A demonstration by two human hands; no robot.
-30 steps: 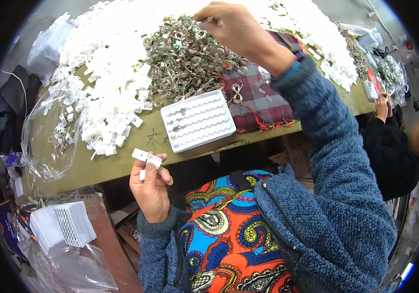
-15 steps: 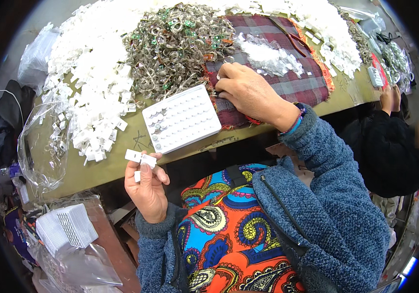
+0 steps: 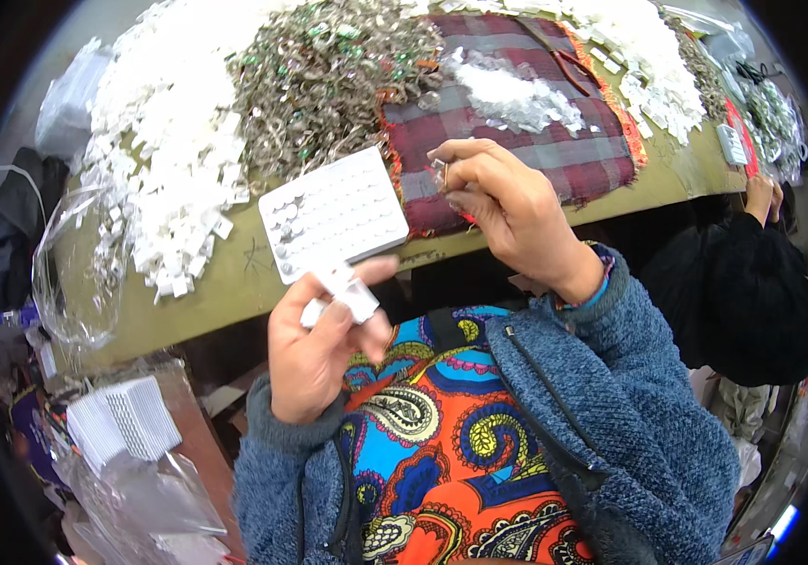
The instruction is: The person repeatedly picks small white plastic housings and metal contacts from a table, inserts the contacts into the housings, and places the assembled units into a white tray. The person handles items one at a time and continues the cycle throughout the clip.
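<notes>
My left hand (image 3: pixel 305 363), in front of the white board, grips a few small white cards (image 3: pixel 355 299); motion blurs them and some fingers. Over the near edge of the plaid cloth (image 3: pixel 479 174), my right hand (image 3: pixel 522 207) is raised, thumb and fingers pinched on a small shiny piece (image 3: pixel 440 171) whose kind I cannot make out. Between the hands, at the table's near edge, lies a white board (image 3: pixel 338 212) with rows of small studs. A few shiny round pieces (image 3: pixel 286 229) sit along its left side.
A big heap of white cards (image 3: pixel 164 141) covers the table's left. Behind the board lies a tangled pile of shiny rings (image 3: pixel 329 85). Clear small pieces (image 3: pixel 517 99) and dark-red-handled pliers (image 3: pixel 569 66) rest on the cloth. Another person (image 3: pixel 743 282) works at right.
My right hand has lifted off the cloth beside the ring pile and come nearer with a small shiny piece. My left hand has moved right with the white cards, toward the right hand.
</notes>
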